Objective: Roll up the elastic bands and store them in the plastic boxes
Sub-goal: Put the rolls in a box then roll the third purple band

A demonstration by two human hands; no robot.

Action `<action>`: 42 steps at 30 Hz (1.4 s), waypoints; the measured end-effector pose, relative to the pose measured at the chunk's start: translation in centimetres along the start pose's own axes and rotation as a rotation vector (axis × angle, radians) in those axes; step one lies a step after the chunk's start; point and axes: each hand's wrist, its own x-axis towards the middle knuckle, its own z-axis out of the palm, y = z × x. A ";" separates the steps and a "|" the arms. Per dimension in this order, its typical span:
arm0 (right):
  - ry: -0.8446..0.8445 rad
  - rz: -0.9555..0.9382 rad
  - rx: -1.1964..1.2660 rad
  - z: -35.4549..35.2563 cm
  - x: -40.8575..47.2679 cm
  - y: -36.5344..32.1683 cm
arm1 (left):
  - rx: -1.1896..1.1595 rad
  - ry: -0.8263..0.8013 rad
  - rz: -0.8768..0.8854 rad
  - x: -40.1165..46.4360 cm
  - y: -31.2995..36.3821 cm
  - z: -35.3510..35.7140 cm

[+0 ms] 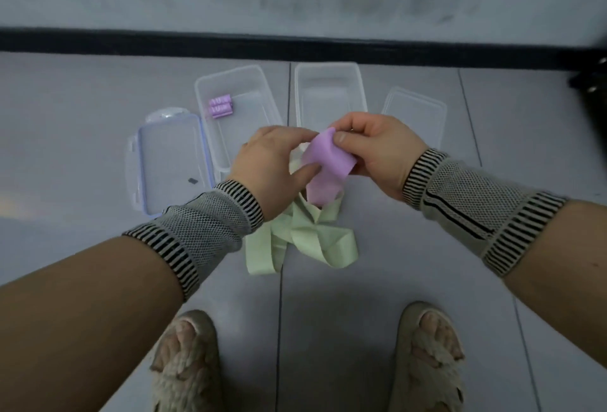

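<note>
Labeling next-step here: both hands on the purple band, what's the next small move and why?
Probably keep rolling the purple band from the pinched top end. Both the left hand and right hand pinch it, and most of it hangs flat and unrolled. The left box already holds purple rolls, so that's likely where it goes afterwards.

Wrists: grey mesh sleeves, black-and-white striped at both ends.
Forearms: bare above the sleeves.
Feet: beige woven open-toe sandals.
</note>
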 end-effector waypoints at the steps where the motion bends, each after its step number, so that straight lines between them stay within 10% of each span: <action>1: -0.017 -0.024 -0.001 -0.3 -0.5 -1.8 | -0.011 -0.002 0.003 0.1 1.2 -1.5; 16: 0.262 -0.217 0.255 -0.7 -14.1 -18.7 | -0.509 0.297 -0.174 -7.1 15.8 -17.6; 32: 0.302 -0.309 -0.090 3.2 -20.8 -15.3 | -0.853 0.336 -0.303 -13.5 17.5 -16.5; 42: 0.417 -0.167 0.142 0.4 -17.7 -14.5 | -0.875 0.396 -0.393 -11.5 15.4 -16.6</action>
